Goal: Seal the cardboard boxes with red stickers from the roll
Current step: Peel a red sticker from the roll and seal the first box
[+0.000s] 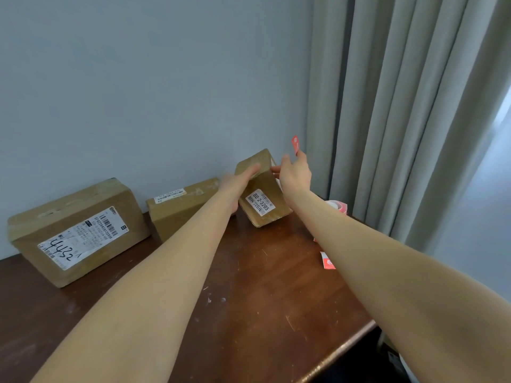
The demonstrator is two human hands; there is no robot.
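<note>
A small cardboard box [264, 200] with a white label stands tilted on one edge at the back right of the wooden table [249, 294]. My left hand [239, 183] grips its left side and holds it up. My right hand [294, 172] is just right of the box top and pinches a red sticker [295, 143] between raised fingertips, above the box. The sticker roll [338, 206] lies behind my right forearm, mostly hidden.
A large labelled box [77, 230] lies at the left and a medium box [179, 205] in the middle, both against the wall. A loose red and white sticker piece [327, 261] lies near the table's right edge. Grey curtains [401, 106] hang at the right.
</note>
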